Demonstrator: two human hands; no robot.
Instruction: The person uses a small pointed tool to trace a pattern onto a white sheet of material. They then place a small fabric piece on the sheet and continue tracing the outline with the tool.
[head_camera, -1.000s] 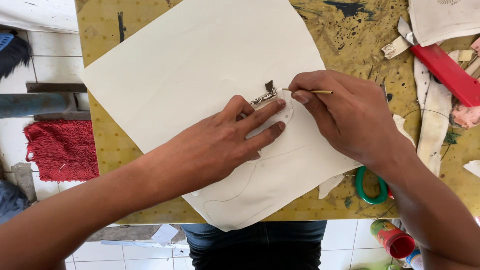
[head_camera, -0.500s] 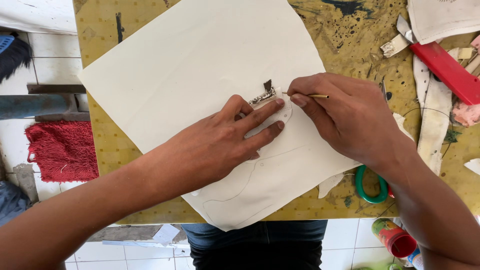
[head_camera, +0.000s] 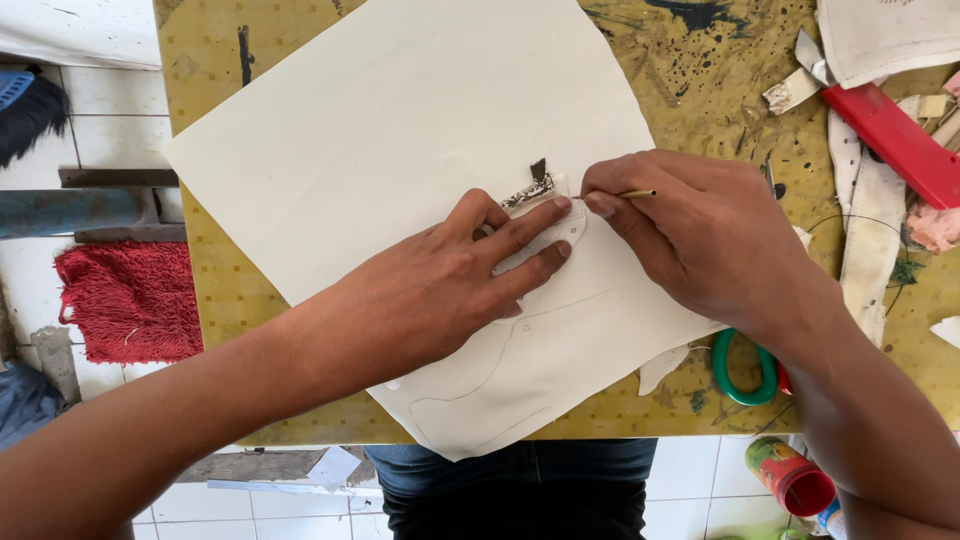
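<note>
sheet (head_camera: 400, 130): matt cream leather | mat (head_camera: 130, 300): shaggy red cloth

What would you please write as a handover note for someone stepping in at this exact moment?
Left hand: flat, fingers spread, pressing a small pattern piece onto the cream sheet.
Right hand: pinching a pencil, tip at the pattern's upper right edge.
The sheet lies on the yellow table; scissors sit under the right wrist.
Done: a long curved outline is drawn on the sheet's lower part.
Left: the line around the small pattern looks unfinished; nothing is cut out.
</note>
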